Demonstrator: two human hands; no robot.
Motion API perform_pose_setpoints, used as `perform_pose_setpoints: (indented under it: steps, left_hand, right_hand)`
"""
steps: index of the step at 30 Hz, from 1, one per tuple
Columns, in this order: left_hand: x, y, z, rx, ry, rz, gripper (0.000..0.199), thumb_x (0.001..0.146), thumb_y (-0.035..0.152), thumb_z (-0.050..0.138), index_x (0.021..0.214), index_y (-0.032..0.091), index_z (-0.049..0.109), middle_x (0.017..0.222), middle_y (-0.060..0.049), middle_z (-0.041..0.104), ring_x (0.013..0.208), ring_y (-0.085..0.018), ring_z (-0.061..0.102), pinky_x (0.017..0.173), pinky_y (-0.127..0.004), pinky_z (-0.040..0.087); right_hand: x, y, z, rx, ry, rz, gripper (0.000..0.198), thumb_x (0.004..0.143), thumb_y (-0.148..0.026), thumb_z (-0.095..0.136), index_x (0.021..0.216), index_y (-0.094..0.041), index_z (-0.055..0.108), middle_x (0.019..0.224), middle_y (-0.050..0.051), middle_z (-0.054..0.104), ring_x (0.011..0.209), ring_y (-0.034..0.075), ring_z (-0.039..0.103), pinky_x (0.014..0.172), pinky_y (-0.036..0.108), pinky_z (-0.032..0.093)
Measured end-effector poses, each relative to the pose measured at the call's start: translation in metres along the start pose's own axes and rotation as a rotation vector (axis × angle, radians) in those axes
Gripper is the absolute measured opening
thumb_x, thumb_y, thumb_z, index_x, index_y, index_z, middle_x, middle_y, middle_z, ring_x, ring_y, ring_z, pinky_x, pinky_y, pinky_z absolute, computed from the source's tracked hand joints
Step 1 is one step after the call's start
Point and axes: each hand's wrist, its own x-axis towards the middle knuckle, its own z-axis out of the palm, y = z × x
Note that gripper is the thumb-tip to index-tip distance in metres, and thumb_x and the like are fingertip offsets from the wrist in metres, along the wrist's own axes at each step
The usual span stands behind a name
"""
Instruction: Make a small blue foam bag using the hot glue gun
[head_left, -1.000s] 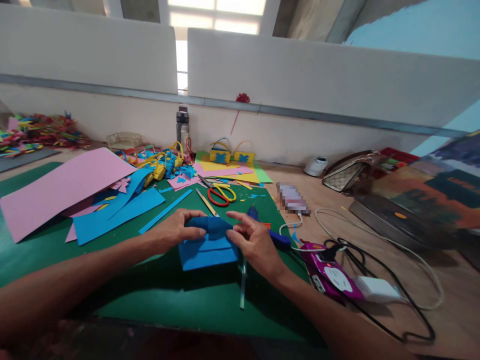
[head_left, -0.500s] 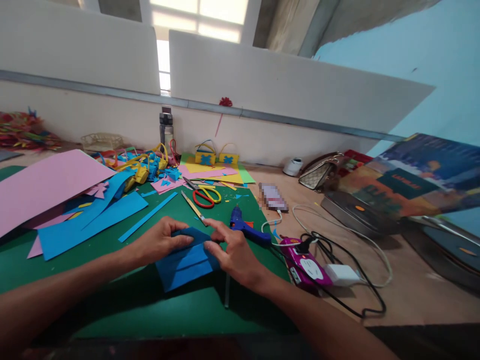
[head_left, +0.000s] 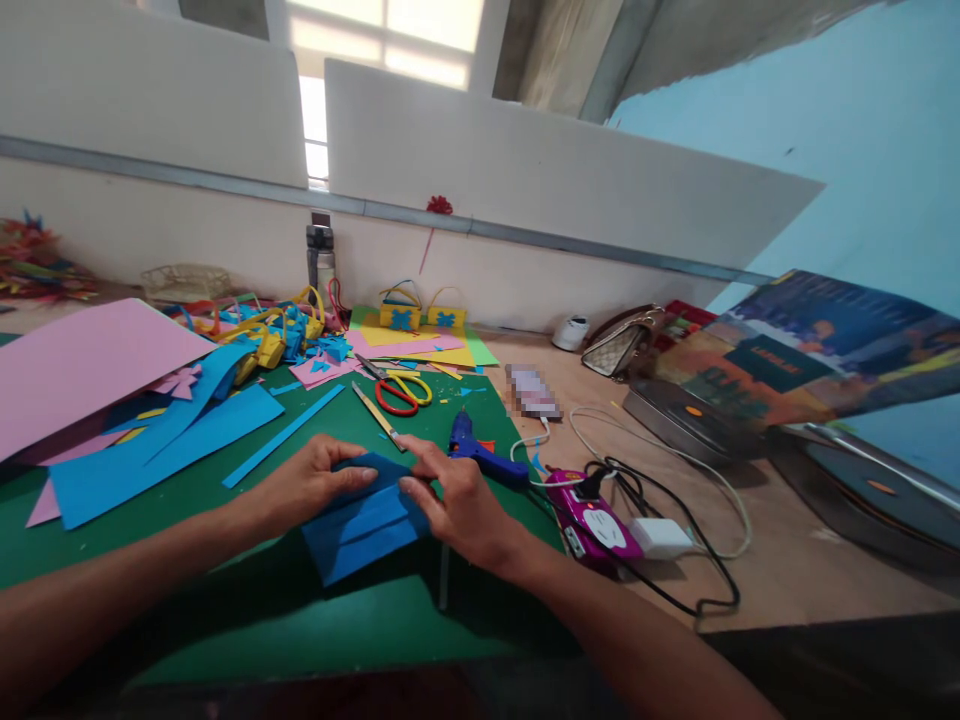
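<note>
A folded piece of blue paper [head_left: 366,532] is held between my two hands, a little over the green mat [head_left: 247,625]. My left hand [head_left: 319,480] grips its upper left edge, thumb on top. My right hand [head_left: 465,500] pinches the right edge between thumb and fingers, with the index finger stretched toward the craft knife [head_left: 377,416]. Whether that fingertip touches the knife I cannot tell. Just beyond my right hand lies a blue glue gun [head_left: 484,455]. A clear glue stick [head_left: 444,578] shows below my right wrist.
Scissors [head_left: 397,393] lie past the knife. Blue sheets [head_left: 172,450], a pink sheet [head_left: 90,365] and a blue strip [head_left: 285,435] are on the left. Small yellow paper bags [head_left: 400,316] stand behind. A purple power strip [head_left: 592,525] with cables and a phone [head_left: 532,390] are on the right.
The whole view has shifted slightly, so things appear a little farther left. Both hands keep the same hold on the blue paper.
</note>
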Motion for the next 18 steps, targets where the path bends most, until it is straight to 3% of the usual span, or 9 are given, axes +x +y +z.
perform_pose_setpoints:
  steps: [3, 8, 10, 13, 18]
  left_hand:
    - [0.001, 0.001, 0.0, -0.018, 0.017, 0.016, 0.033, 0.067, 0.043, 0.066, 0.075, 0.011, 0.063, 0.059, 0.001, 0.059, 0.048, -0.008, 0.045, 0.048, -0.019, 0.036]
    - [0.002, 0.001, -0.003, -0.062, 0.044, 0.031, 0.031, 0.07, 0.041, 0.066, 0.078, 0.011, 0.063, 0.063, -0.001, 0.062, 0.052, -0.009, 0.049, 0.05, -0.019, 0.038]
    - [0.002, 0.001, -0.003, -0.097, 0.043, 0.028, 0.031, 0.07, 0.041, 0.066, 0.078, 0.011, 0.064, 0.064, -0.001, 0.063, 0.051, -0.01, 0.05, 0.05, -0.02, 0.038]
    - [0.001, 0.002, -0.002, -0.15, 0.04, 0.026, 0.032, 0.069, 0.042, 0.067, 0.076, 0.011, 0.064, 0.063, -0.001, 0.063, 0.05, -0.009, 0.05, 0.05, -0.02, 0.038]
    - [0.001, 0.007, 0.0, -0.166, 0.063, 0.018, 0.035, 0.067, 0.044, 0.067, 0.075, 0.01, 0.066, 0.06, -0.001, 0.062, 0.048, -0.008, 0.049, 0.048, -0.02, 0.035]
  right_hand:
    - [0.002, 0.002, -0.007, -0.126, -0.028, 0.014, 0.036, 0.09, -0.023, 0.043, 0.124, -0.012, 0.045, 0.08, 0.005, 0.069, 0.069, 0.014, 0.062, 0.066, 0.023, 0.046]
    - [0.003, 0.013, -0.033, -0.753, -0.232, 0.211, 0.033, 0.09, -0.025, 0.045, 0.121, -0.016, 0.049, 0.105, 0.011, 0.066, 0.095, 0.021, 0.06, 0.08, 0.029, 0.043]
    - [-0.001, 0.022, -0.041, -0.843, -0.26, 0.277, 0.027, 0.087, -0.02, 0.047, 0.112, -0.013, 0.055, 0.101, 0.015, 0.066, 0.095, 0.027, 0.06, 0.078, 0.035, 0.042]
    - [-0.008, 0.036, -0.045, -0.923, -0.327, 0.356, 0.025, 0.081, -0.005, 0.044, 0.1, -0.011, 0.059, 0.087, 0.017, 0.067, 0.085, 0.027, 0.062, 0.069, 0.033, 0.042]
    - [-0.011, 0.052, -0.039, -0.936, -0.393, 0.384, 0.05, 0.074, 0.004, 0.042, 0.121, -0.015, 0.046, 0.093, 0.013, 0.066, 0.081, 0.023, 0.063, 0.063, 0.028, 0.042]
